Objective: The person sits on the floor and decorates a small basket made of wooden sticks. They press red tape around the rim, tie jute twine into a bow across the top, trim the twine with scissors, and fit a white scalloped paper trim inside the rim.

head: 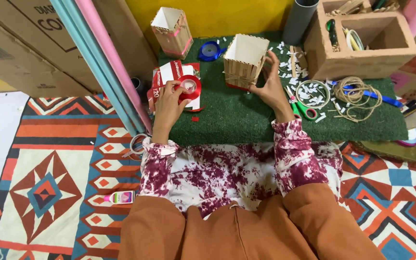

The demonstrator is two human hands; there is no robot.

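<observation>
At the centre top of the frame, on the green turf-covered desk (246,120), the left hand (168,103) has its fingers closed on a red ribbon spool (190,86) lying on a red-and-white card, while the right hand (271,89) cups, fingers spread, the side of a square box of pale craft sticks (244,60). The work looks to be at the decorating step, and pulling ribbon free would call for steadying the box. Counted: two stick boxes, with a pink-trimmed one (172,31) at upper left, two spools, red and blue (211,50), and one glue bottle (120,197) on the rug.

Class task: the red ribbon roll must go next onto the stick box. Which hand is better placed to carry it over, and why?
The left hand: its fingers already rest on the red ribbon roll. The right hand is touching the side of the stick box, so it probably steadies it.
</observation>
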